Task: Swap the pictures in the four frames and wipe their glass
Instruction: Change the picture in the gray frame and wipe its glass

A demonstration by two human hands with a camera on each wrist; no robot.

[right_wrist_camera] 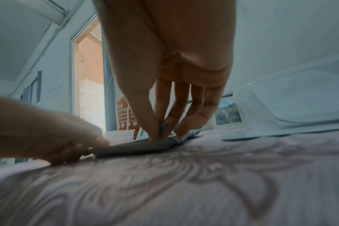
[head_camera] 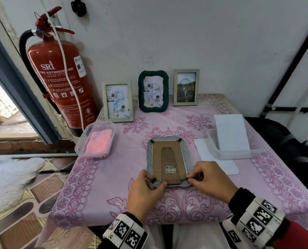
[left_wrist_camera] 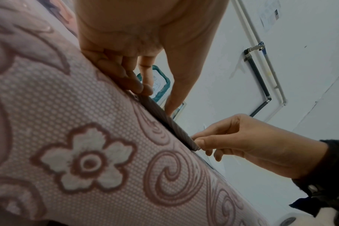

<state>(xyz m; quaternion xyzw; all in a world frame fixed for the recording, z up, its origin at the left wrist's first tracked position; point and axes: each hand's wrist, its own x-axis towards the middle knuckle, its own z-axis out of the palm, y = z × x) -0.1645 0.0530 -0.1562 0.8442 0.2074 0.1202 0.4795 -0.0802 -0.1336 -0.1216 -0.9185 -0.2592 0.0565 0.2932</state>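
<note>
- Nearest the table's front edge, a grey rope-edged frame (head_camera: 167, 160) lies face down on the pink floral tablecloth (head_camera: 103, 178), its brown backing board (head_camera: 169, 159) and folded stand facing up.
- At this frame's near-left corner, the left hand (head_camera: 145, 191) has thumb and fingertips pinched on the rim beside a small black clip (head_camera: 153, 180).
- At its near-right corner, the right hand (head_camera: 209, 178) has thumb and forefinger closed together on the rim, seemingly at another clip; the clip itself is hidden.
- Both far-corner clips sit over the board, so the back is probably not open yet; this frame's swap looks barely begun.
- Beyond the grey frame, against the wall, three frames stand upright: a pale one (head_camera: 117, 101), a dark green rope one (head_camera: 153, 91) and another pale one (head_camera: 186, 87). Blue scribbles mark their fronts, so all seem unwiped.
- Left of the grey frame, a clear tub (head_camera: 95, 139) holds a pink cloth (head_camera: 99, 141), unused.
- Right of it, white sheets (head_camera: 231, 133) rest in and under a clear tray; whether they are replacement pictures I cannot tell.
</note>
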